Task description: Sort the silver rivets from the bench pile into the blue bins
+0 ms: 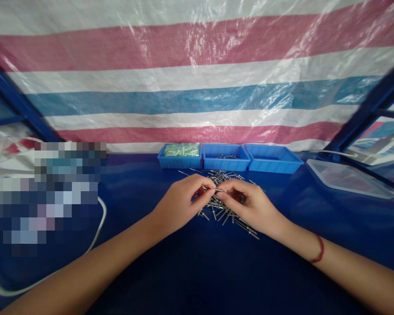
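Observation:
Between the fingertips of both hands is a small metal blind rivet [218, 190], held roughly level. My left hand [184, 199] pinches one end with thumb and forefinger. On the other end, the thumb and forefinger of my right hand [249, 201] are closed too. Right below and behind the fingers lies a loose pile of silvery blind rivets [225, 214], pointing every way and partly hidden by both hands.
Behind the pile stand three blue bins: the left bin [180, 163] with pale green pieces [182, 150], the middle bin [226, 165] with a few rivets, and the right bin [276, 166]. A translucent lid [346, 179] lies right; a white cable [101, 218] curves left.

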The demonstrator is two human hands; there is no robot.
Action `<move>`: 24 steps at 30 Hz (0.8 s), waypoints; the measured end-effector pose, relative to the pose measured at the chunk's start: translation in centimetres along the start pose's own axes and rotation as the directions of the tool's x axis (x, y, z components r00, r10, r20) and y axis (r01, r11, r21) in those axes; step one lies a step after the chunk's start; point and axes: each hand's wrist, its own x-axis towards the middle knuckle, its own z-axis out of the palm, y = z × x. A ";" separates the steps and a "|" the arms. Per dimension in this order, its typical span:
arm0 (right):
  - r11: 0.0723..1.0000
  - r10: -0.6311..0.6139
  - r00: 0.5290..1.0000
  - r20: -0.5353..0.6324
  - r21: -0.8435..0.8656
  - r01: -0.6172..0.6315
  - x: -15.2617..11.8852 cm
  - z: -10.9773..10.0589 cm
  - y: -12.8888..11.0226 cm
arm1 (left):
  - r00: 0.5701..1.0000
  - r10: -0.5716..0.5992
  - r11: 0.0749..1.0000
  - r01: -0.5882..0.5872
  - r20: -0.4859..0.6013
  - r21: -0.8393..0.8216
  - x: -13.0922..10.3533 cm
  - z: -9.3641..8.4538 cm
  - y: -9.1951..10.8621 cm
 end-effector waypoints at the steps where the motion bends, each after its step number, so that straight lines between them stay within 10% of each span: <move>1: 1.000 0.005 1.000 -0.028 0.006 -0.005 0.0 0.0 0.1 | 1.000 0.002 1.000 -0.002 -0.002 0.005 0.0 0.0 -0.1; 18: 0.922 -0.334 0.943 0.003 -0.207 0.327 -0.1 -1.1 -1.0 | 0.970 0.114 0.989 -0.131 0.216 0.068 0.0 0.0 -1.0; 24: 0.933 -0.234 0.972 -0.004 -0.282 0.224 0.6 -1.3 -0.9 | 0.978 0.085 0.967 -0.128 0.193 0.222 -0.2 0.2 -0.7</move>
